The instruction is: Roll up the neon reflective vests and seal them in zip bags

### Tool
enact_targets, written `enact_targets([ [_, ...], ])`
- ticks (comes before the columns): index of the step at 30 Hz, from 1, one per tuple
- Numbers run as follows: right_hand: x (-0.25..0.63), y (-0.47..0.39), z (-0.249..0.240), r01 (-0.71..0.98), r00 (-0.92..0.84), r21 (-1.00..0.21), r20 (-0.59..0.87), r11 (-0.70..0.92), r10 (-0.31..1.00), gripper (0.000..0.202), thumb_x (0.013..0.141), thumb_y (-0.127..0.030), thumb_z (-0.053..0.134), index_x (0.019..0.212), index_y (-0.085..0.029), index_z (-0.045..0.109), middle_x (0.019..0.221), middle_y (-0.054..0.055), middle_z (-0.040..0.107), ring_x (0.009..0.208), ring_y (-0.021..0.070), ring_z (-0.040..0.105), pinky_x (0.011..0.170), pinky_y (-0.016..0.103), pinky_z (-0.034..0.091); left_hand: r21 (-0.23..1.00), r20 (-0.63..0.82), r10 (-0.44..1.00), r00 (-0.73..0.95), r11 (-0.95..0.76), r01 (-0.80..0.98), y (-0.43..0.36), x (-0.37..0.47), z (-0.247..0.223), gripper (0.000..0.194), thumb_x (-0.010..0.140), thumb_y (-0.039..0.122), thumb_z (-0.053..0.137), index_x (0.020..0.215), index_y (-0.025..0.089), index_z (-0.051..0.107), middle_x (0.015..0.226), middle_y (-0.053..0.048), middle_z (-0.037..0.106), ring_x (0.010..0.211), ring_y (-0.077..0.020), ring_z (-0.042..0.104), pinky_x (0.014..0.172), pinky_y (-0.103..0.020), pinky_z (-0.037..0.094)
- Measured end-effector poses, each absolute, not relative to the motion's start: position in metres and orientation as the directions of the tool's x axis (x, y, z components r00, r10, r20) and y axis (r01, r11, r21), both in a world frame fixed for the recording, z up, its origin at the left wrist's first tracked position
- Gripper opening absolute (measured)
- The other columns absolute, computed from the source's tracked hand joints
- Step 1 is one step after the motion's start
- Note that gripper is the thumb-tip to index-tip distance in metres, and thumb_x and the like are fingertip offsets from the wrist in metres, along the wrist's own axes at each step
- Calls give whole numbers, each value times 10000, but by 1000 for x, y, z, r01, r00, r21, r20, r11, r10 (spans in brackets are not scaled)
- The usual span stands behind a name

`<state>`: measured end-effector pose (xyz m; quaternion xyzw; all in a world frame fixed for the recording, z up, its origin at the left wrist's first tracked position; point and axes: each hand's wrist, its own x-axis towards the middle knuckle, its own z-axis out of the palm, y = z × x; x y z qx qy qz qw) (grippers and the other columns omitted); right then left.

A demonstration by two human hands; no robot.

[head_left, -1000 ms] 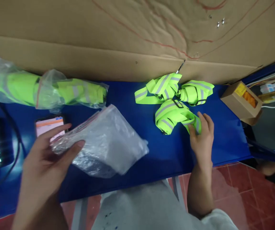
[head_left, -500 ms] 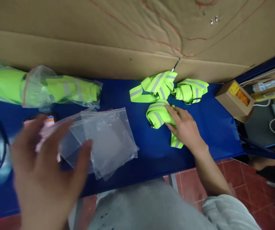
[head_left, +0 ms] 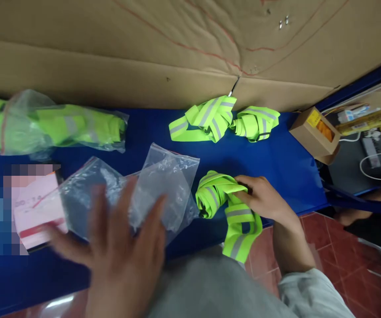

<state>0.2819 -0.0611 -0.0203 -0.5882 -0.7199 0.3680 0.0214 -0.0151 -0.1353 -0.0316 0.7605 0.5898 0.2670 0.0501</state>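
The right hand (head_left: 263, 198) has its fingers closed on a neon-yellow strap bundle (head_left: 212, 194) with grey reflective stripes; the rolled part lies at the hand's 9 o'clock, and a loose length hangs at about 7 o'clock over the near edge of the blue table (head_left: 286, 163). The left hand (head_left: 124, 251), blurred, is open with fingers spread over clear plastic bags (head_left: 164, 190); whether it touches them I cannot tell. These bags lie at the held bundle's 9 o'clock, overlapping a phone (head_left: 41, 207), partly pixelated, at their own 9 o'clock. At the held bundle's 12 o'clock sits a looped strap bundle (head_left: 208, 117), with a compact strap bundle (head_left: 257, 123) just beside it at 3 o'clock. Yellow straps in clear plastic (head_left: 74, 126) lie at the left hand's 11 o'clock, along the cardboard panel (head_left: 78, 75). A small cardboard box (head_left: 313, 132) stands at the right hand's 2 o'clock.
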Motion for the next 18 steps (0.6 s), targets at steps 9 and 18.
enact_targets([
  [9, 310, -39, -19, 618, -619, -766, -613, -178, 490, 431, 923, -542, 652, 826, -126, 706, 692, -6, 604, 643, 112, 517, 583, 233, 410, 255, 203, 755, 623, -655, 711, -127, 51, -49, 338, 1007, 321, 652, 1340, 264, 649, 1202, -77, 723, 1153, -291, 635, 1140, -638, 375],
  [18, 321, -41, 39, 899, -259, -332, 124, 286, 958, 261, 1046, -341, 547, 1262, -281, 679, 1135, 69, 740, 1036, 252, 702, 935, 444, 558, 254, 147, 680, 718, -728, 637, -125, 31, -41, 296, 982, 218, 624, 1269, 162, 669, 1450, -155, 619, 1249, -327, 591, 1040, -589, 477],
])
